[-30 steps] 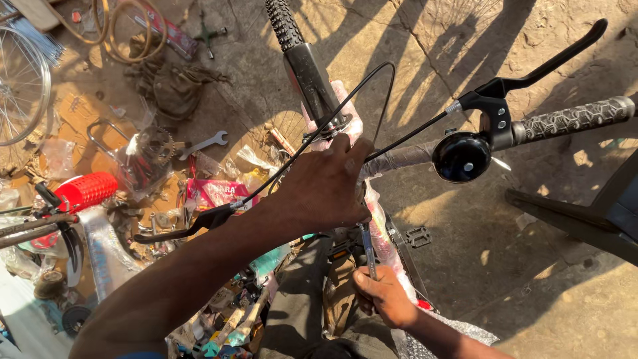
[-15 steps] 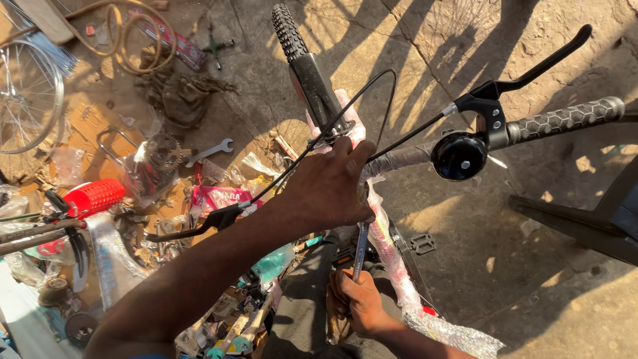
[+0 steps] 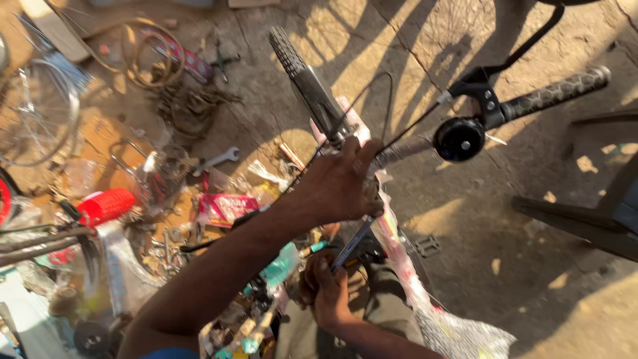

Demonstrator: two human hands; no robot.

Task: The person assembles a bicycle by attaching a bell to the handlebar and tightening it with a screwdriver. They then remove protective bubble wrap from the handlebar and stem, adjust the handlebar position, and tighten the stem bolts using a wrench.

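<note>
Sunlit dirt ground (image 3: 531, 266) is lying under scattered parts: a wheel (image 3: 36, 113) at the left edge, a spanner (image 3: 216, 159) nearer the middle. Left hand (image 3: 335, 183) is gripping the handlebar (image 3: 399, 149) at its stem. Right hand (image 3: 325, 289) below is holding a wrench (image 3: 352, 242). A bell (image 3: 458, 138) is sitting rightward.

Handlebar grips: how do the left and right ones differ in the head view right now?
The left grip points up and away toward the ground clutter; the right grip lies nearly level, pointing right. A black brake lever and round black bell sit by the right grip; no such parts are visible at the left grip. The left hand rests on the bar centre, closer to the left grip. Both are dark and textured.
</note>
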